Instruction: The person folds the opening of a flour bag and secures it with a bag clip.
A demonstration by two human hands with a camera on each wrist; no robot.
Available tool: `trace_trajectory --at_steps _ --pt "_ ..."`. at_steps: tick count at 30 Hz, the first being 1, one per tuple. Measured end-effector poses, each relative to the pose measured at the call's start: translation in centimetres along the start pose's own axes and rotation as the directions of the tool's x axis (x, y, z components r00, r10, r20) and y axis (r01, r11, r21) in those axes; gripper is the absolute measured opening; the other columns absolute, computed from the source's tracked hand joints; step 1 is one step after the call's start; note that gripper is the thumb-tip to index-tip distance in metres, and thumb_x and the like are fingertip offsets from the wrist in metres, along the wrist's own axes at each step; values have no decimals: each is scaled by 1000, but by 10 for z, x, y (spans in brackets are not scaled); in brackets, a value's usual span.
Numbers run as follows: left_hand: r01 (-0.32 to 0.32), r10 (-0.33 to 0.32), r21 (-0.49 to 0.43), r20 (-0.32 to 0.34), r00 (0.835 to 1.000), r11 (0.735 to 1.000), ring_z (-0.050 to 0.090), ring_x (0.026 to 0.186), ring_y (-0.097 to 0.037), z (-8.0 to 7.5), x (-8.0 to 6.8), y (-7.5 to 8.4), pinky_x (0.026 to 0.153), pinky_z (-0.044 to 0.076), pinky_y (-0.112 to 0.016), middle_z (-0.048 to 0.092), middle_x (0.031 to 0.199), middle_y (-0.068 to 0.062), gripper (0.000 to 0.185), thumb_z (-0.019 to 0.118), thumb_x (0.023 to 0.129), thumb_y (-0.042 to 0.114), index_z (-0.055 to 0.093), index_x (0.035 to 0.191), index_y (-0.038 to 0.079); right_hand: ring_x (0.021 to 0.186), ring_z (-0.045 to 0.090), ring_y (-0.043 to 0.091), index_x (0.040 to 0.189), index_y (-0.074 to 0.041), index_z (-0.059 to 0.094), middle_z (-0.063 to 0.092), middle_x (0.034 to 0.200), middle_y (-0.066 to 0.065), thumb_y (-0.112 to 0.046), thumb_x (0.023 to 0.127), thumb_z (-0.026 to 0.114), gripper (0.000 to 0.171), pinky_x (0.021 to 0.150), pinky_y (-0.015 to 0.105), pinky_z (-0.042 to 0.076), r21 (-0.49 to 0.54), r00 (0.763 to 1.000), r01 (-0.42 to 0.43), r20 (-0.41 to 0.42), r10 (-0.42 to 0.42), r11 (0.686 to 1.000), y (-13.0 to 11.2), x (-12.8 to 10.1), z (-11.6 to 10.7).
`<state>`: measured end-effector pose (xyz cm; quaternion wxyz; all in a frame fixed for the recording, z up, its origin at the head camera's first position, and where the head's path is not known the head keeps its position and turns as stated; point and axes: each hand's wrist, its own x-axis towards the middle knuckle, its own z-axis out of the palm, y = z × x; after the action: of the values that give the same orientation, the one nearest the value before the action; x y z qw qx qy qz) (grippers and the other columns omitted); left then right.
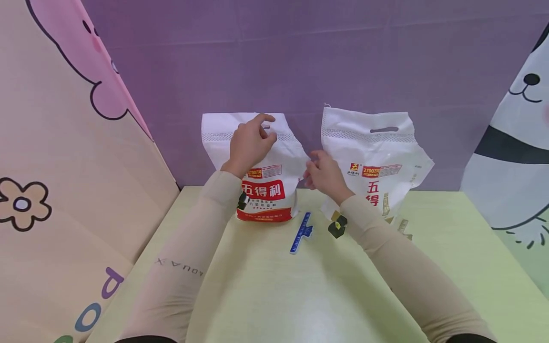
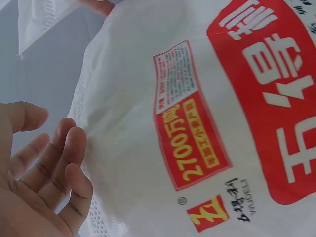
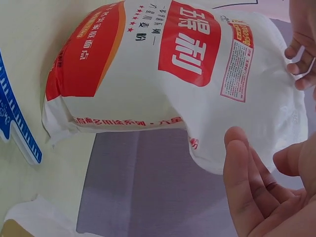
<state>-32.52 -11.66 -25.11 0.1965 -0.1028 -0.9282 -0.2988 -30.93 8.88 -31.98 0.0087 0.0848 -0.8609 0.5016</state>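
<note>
The printed flour bag [image 1: 268, 189] stands upright on the worktop [image 1: 266, 295], probably kept steady by its full, rounded lower part, while its slack upper part spreads wide and creased. The hands are apart, one on each side of that loose top: the left hand [image 1: 250, 145] is in front of its handle hole, thumb and fingers separated, and the right hand [image 1: 323, 175] is by its right edge, fingers loosely bent. Neither appears to grip; whether the right fingertips touch the edge, I cannot tell. A second bag [image 1: 364, 152] stands to the right, its base partly hidden by the forearm. A blue clip [image 1: 301, 233] lies in front, between the bags, seemingly within easy reach of both hands. The first bag's red panel reads 五得利, with WUDELI beside the logo, 2700万吨 on a smaller label and 小麦粉, wheat flour, below; the second shows 五得, the rest covered.
</note>
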Motion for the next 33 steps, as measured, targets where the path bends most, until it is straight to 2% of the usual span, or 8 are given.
trace_trajectory --at_steps 6,11,15,19,24,27,31,33 --pt "29 -28 -6 43 999 1000 64 84 -22 -3 7 6 74 59 -36 72 101 -6 52 64 98 32 52 149 27 68 70 21 154 -1 34 70 95 17 -19 109 48 51 65 29 61 52 1000 -14 1 14 999 4 6 7" --pt "47 -49 26 97 994 999 62 80 -23 -6 14 12 69 52 -35 68 91 -7 57 62 99 31 47 154 26 71 72 26 154 -3 33 69 93 17 -20 109 48 51 65 30 61 126 999 -42 23 39 991 6 10 12" --pt "55 -62 55 131 989 997 65 76 -20 -7 18 16 63 49 -32 71 89 -6 59 61 99 31 44 156 25 72 73 29 151 -4 35 67 91 16 -20 109 47 47 64 30 61 187 997 -65 42 59 980 7 13 16" --pt "76 -85 58 170 982 995 69 69 -21 -8 22 19 59 50 -31 73 87 -6 61 60 100 31 40 158 24 66 71 22 150 -4 34 67 89 15 -19 109 47 46 63 30 61 235 996 -82 50 72 968 9 14 17" --pt "98 -108 61 203 973 993 66 61 -21 -8 28 19 55 50 -29 70 83 -7 61 56 102 29 37 159 23 66 70 18 150 -5 35 66 91 14 -21 109 48 46 66 29 61 285 995 -95 61 81 954 11 15 18" --pt "109 -122 70 218 968 992 62 56 -21 -9 32 18 52 48 -28 73 112 -10 61 55 102 30 37 159 22 68 71 18 147 -6 38 67 92 14 -23 109 48 43 67 28 62 295 995 -96 61 81 951 13 16 19" --pt "122 -138 80 240 961 989 57 52 -19 -12 37 18 51 47 -27 55 151 -9 61 55 102 31 38 159 19 67 71 17 144 -6 41 68 90 12 -23 109 47 39 66 27 61 307 996 -88 51 76 948 14 17 21" --pt "130 -147 85 257 955 988 56 52 -19 -12 40 18 52 47 -27 54 151 -8 62 54 102 32 37 160 18 65 70 16 142 -5 42 68 88 11 -23 109 47 37 65 27 61 321 996 -82 46 71 943 15 17 21"
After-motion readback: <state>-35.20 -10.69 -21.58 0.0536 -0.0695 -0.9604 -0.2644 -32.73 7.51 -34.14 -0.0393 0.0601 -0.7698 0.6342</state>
